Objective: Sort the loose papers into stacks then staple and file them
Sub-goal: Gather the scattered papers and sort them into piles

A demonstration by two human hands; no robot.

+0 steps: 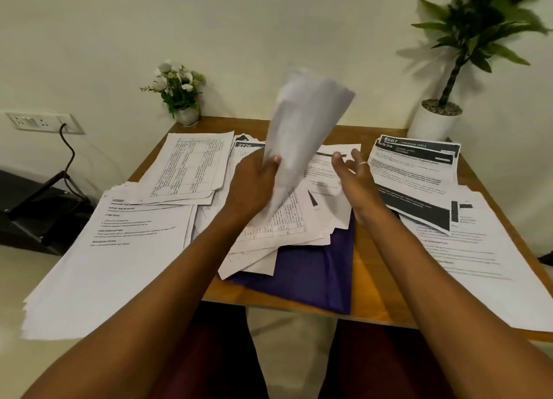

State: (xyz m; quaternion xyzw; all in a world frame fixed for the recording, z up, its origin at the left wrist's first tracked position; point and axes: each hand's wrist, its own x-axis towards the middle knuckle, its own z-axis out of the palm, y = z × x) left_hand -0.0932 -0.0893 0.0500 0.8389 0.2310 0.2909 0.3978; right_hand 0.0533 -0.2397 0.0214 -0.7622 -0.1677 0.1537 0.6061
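From the head view, the left hand (254, 180) pinched a lifted sheet (302, 123) by its lower edge, thumb on the near face. The sheet stood curled and blurred above the middle of the table (369, 282). The right hand (356, 174) hovered just beside it, fingers spread and loosely bent, holding nothing. Under both hands lay the loose heap (284, 228), askew on a purple folder (314, 276) near the front edge. Four sorted stacks ringed it: a plain-text stack (113, 249) at the front left corner, a table-form stack (191, 165) toward the far left, a black-header stack (419, 162) at the far right, and another text stack (484, 249) along the right edge. No stapler showed.

The step looked like sorting, well short of stapling. The sheet's print could not be read in the blur, so it would pay to steady it with the free hand, flatten the curl and read its heading, then lay it square on the matching stack. Minding that the heap did not slide off the folder would matter too.
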